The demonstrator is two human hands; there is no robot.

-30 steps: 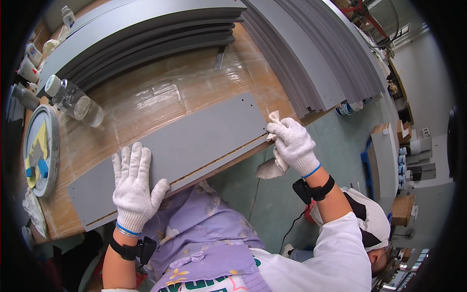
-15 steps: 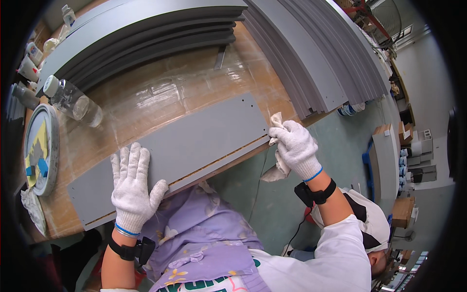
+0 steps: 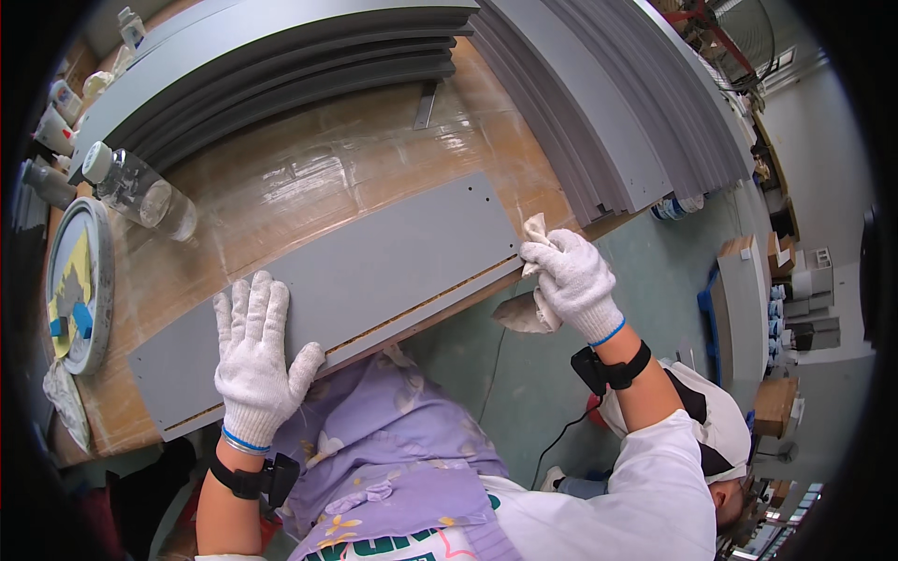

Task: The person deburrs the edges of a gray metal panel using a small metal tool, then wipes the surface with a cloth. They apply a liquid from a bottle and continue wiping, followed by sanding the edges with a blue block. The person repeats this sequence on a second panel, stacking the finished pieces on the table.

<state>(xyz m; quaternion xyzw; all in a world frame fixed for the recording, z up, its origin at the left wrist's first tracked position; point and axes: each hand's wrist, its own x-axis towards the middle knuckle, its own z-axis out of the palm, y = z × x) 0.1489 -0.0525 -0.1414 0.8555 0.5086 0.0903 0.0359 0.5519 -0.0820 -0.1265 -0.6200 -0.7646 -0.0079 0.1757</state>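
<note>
A long grey panel [image 3: 393, 243] lies at a slant along the table's near edge, with a narrow groove near its close side and small holes at its right end. My left hand [image 3: 254, 351], in a white knit glove, rests flat on the panel's left part, fingers stretched out. At the right end my right hand [image 3: 573, 280], gloved the same way, is closed around a crumpled whitish rag [image 3: 531, 313]. Part of the rag sticks up above the fingers beside the panel's corner, and the rest hangs below the hand.
Stacks of grey panels stand at the back [image 3: 309, 65] and right [image 3: 599, 112] of the brown table [image 3: 374, 131]. Left are a clear bottle [image 3: 154, 201] and a round lid [image 3: 98, 327] holding a yellow sheet and blue blocks. Another person [image 3: 687, 421] is at lower right.
My right hand has shifted slightly to the right with the rag, whose hanging part has swung a little. My left hand stays put on the panel.
</note>
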